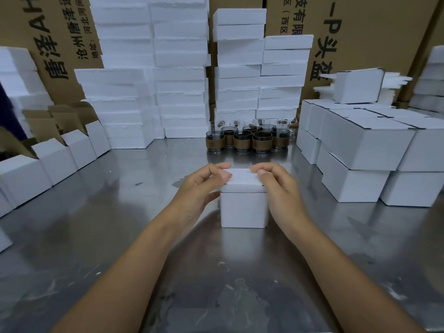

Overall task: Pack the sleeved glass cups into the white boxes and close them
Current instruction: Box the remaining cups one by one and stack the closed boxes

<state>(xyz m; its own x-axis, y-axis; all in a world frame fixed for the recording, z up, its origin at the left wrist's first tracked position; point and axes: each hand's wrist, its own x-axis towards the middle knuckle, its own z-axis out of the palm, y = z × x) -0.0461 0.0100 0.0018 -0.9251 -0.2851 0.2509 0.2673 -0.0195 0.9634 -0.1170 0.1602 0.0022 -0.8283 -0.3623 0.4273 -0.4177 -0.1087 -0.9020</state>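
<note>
Light even and cool, from overhead, fairly bright. Steel table point(101, 212) throws back a pale sheen at mid-distance; reflections smeared, no hard glare. Foam stacks point(180, 75) nearly washed out, seams faint. Soft shadow spreads from the white box point(243, 210) toward the near edge and under both forearms. Left hand point(204, 186) and right hand point(281, 188) slightly soft at the fingertips. Glass cups point(249, 138) dark, detail murky. Wide lens: cartons point(360, 32) at the sides lean outward, edges stretched, corners dimmer.
</note>
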